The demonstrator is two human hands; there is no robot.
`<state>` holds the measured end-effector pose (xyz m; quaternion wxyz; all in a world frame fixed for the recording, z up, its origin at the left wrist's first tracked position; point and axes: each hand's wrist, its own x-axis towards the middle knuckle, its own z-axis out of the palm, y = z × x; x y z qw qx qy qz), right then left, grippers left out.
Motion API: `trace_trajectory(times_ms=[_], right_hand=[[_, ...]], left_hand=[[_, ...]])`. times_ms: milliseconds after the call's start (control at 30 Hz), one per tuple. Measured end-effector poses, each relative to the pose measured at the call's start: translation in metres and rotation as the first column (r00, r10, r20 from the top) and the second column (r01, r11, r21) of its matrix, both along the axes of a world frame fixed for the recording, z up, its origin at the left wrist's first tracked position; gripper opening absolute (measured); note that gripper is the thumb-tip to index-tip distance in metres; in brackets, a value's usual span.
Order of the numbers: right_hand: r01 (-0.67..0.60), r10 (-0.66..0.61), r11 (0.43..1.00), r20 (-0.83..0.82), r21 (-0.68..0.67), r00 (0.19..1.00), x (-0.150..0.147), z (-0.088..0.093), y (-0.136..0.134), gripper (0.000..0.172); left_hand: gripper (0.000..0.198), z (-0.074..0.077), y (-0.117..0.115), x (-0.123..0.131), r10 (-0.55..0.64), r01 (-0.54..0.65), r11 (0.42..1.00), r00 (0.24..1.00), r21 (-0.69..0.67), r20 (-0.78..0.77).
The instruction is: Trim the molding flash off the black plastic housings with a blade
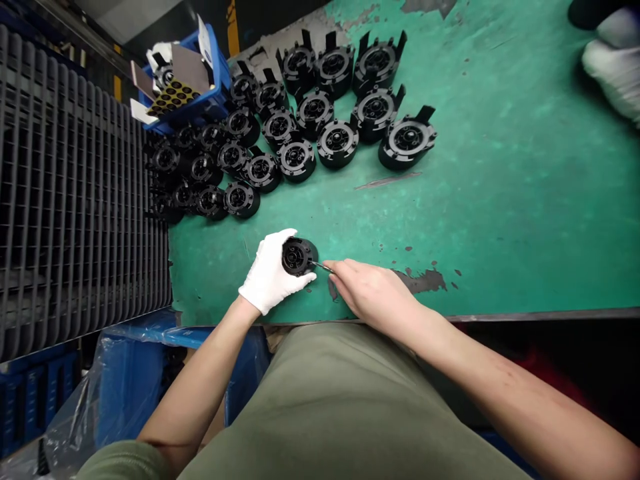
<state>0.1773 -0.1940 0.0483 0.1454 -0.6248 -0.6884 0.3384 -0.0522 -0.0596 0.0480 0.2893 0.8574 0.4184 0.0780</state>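
Observation:
Wearing a white glove, my left hand is wrapped round a round black plastic housing just above the green bench, thumb and fingers on opposite sides of it. Ribs and a hub show on the housing's upper face. My bare right hand pinches a thin metal hand tool, pen-like in shape. Its tip reaches the right rim of the housing; what kind of tip it has is too small to tell. Beyond both hands, several similar black housings stand in rows, some with an upright tab.
A blue crate with cardboard and a yellow sheet stands at the back left. Along the left side runs a grey slatted rack. The green bench has worn patches. At the far right is another person's gloved hand.

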Motion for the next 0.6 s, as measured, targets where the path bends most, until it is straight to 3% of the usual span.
trace_trajectory(times_ms=[100,233,433,600], right_hand=[[0.052,-0.047,0.995,-0.058,0.086,0.997,0.001,0.002,0.001,0.047],[0.173,-0.134,0.97,-0.221,0.168,0.966,0.005,0.007,0.004,0.042],[0.27,-0.208,0.956,-0.389,0.113,0.898,-0.003,0.017,0.005,0.034],[0.327,-0.25,0.94,-0.458,0.097,0.853,-0.011,0.007,0.014,0.028]], left_hand=[[0.1,0.004,-0.004,-0.005,0.153,-0.127,0.976,0.978,-0.175,0.143],[0.098,0.008,-0.009,-0.006,0.227,-0.15,0.948,0.937,-0.28,0.266],[0.091,0.007,-0.021,0.003,0.255,-0.168,0.942,0.923,-0.292,0.29],[0.092,0.001,-0.036,0.012,0.213,-0.127,0.966,0.886,-0.226,0.412]])
